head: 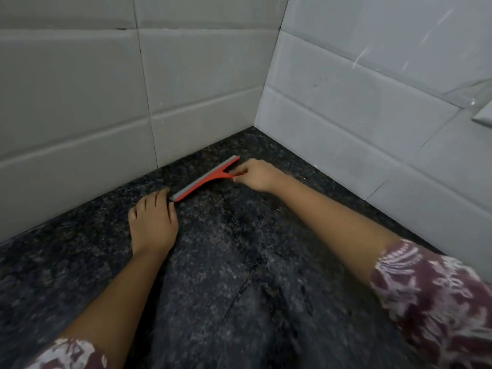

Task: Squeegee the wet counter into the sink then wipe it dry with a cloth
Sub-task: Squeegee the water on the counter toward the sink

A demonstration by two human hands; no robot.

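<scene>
A red squeegee (206, 179) with a grey rubber blade lies blade-down on the dark speckled granite counter (239, 275), near the back corner. My right hand (257, 174) is shut on its short red handle. My left hand (154, 222) rests flat on the counter with its fingertips touching the blade's left end. Wet streaks and a thin line of water run across the counter between my arms. No sink or cloth is in view.
Grey tiled walls (80, 102) meet in a corner just behind the squeegee; the right wall (359, 115) runs along the counter's right side. A glass shelf (476, 102) juts out at the upper right.
</scene>
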